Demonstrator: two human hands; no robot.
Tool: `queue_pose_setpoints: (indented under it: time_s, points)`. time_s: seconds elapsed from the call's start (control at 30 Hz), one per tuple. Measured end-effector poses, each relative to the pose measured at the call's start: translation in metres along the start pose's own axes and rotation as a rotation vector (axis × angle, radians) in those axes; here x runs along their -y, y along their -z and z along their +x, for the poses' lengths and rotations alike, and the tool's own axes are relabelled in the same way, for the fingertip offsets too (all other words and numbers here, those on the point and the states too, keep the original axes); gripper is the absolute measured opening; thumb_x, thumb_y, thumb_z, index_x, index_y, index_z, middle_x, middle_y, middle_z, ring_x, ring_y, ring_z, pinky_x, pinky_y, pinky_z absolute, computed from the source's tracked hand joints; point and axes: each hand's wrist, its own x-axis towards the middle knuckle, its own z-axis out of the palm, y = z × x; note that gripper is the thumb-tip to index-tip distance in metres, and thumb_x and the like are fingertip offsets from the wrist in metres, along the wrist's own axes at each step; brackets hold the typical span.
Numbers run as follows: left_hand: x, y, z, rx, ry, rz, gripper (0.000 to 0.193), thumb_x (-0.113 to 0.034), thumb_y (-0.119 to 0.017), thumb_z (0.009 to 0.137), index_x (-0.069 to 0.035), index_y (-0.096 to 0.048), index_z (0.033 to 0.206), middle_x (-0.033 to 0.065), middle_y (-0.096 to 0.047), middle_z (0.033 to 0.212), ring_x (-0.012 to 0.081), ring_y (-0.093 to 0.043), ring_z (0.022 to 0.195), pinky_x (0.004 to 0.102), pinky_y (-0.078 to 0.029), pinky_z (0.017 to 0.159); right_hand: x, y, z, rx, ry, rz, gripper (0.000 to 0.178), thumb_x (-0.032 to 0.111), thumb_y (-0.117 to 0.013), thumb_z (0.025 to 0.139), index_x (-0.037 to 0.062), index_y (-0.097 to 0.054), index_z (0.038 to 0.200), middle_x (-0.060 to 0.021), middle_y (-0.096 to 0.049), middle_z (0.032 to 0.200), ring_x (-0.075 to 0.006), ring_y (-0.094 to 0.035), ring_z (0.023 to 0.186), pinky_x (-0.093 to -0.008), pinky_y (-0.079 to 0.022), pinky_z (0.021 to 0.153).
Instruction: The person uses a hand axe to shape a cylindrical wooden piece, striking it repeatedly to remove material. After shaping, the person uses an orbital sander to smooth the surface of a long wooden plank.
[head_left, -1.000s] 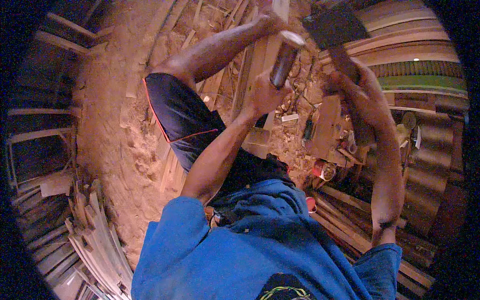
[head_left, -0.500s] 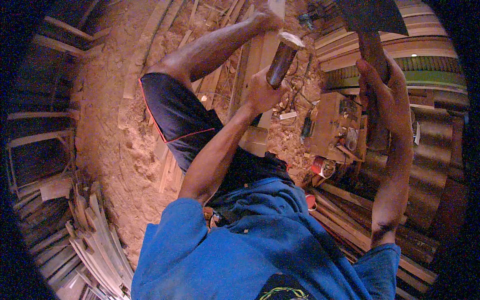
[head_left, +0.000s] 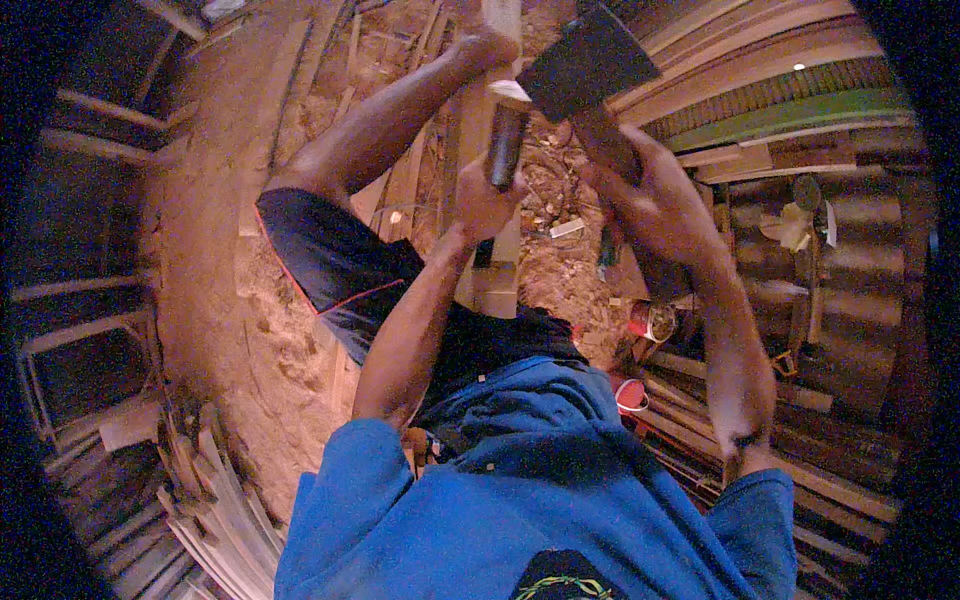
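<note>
left grip [head_left: 487, 202] holds pale-tipped dark rod [head_left: 507, 143], right grip [head_left: 652, 192] broad-bladed tool [head_left: 590, 65]

My left hand [head_left: 485, 205] hides the lower end of the stick [head_left: 506, 145]; my right hand [head_left: 655, 195] covers the middle of the handle [head_left: 606, 132]. Beyond my left hand, the board [head_left: 504, 14] is cut off.

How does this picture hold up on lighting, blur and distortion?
Head view, overall: dim, grainy and warm-toned, its corners black; head view, upper right: planks bow with the fisheye lens; head view, top: the broad-bladed chopping tool is a dark shape with little detail, while the dark cylinder shows a bright pale end; head view: the right hand looks slightly soft.
</note>
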Motion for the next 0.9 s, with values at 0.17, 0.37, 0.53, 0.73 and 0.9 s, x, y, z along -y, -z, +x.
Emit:
queue_pose_setpoints:
  time_s: [0.17, 0.37, 0.53, 0.73, 0.9]
  points:
    - [0.017, -0.017, -0.008, -0.061, 0.385, -0.401, 0.019, -0.015, -0.069, 0.088, -0.005, -0.054, 0.082, 0.0052, -0.059, 0.058, 0.0144, -0.059, 0.048, 0.0319, -0.046, 0.045, -0.01, -0.006, -0.086, -0.111, -0.433, 0.239, 0.031, 0.026, -0.07, 0.093, 0.0036, -0.058, 0.11, -0.0013, -0.059, 0.072, -0.0112, -0.054, 0.055, -0.0298, -0.046, 0.049]
    - [0.018, -0.013, -0.004, -0.385, -0.076, 0.371, 0.034, -0.014, -0.075, 0.079, 0.004, -0.06, 0.104, 0.0162, -0.066, 0.071, 0.0312, -0.067, 0.062, 0.0427, -0.054, 0.06, -0.084, -0.029, -0.191, -0.344, -0.692, 0.472, 0.031, 0.028, -0.069, 0.092, 0.0044, -0.059, 0.109, -0.0018, -0.061, 0.075, -0.0129, -0.057, 0.057, -0.0301, -0.048, 0.047]
    - [-0.037, 0.023, -0.006, -0.378, -0.113, 0.529, 0.034, -0.017, -0.075, 0.079, 0.002, -0.064, 0.105, 0.0212, -0.068, 0.079, 0.0326, -0.072, 0.075, 0.045, -0.056, 0.071, -0.134, -0.03, -0.28, -0.462, -0.843, 0.651, 0.03, 0.029, -0.072, 0.091, 0.007, -0.059, 0.106, -0.0015, -0.06, 0.077, -0.0111, -0.055, 0.055, -0.0261, -0.048, 0.045]
    - [-0.142, -0.068, -0.108, 0.427, -0.012, -0.076, 0.036, -0.01, -0.082, 0.07, -0.004, -0.061, 0.098, 0.0122, -0.068, 0.078, 0.0264, -0.068, 0.07, 0.0393, -0.055, 0.065, -0.213, -0.041, -0.34, -0.486, -0.753, 1.012, 0.032, 0.028, -0.075, 0.088, 0.0076, -0.056, 0.103, -0.0037, -0.06, 0.074, -0.0167, -0.06, 0.056, -0.0334, -0.054, 0.054]
    - [-0.184, -0.147, -0.179, 1.205, -0.499, -0.027, 0.047, -0.016, -0.078, 0.073, -0.005, -0.052, 0.11, 0.0181, -0.061, 0.104, 0.0401, -0.065, 0.092, 0.0476, -0.056, 0.072, -0.258, -0.055, -0.378, -0.438, -0.7, 1.031, 0.034, 0.027, -0.076, 0.087, 0.0076, -0.056, 0.107, -0.0038, -0.061, 0.078, -0.0173, -0.062, 0.061, -0.0337, -0.054, 0.058]
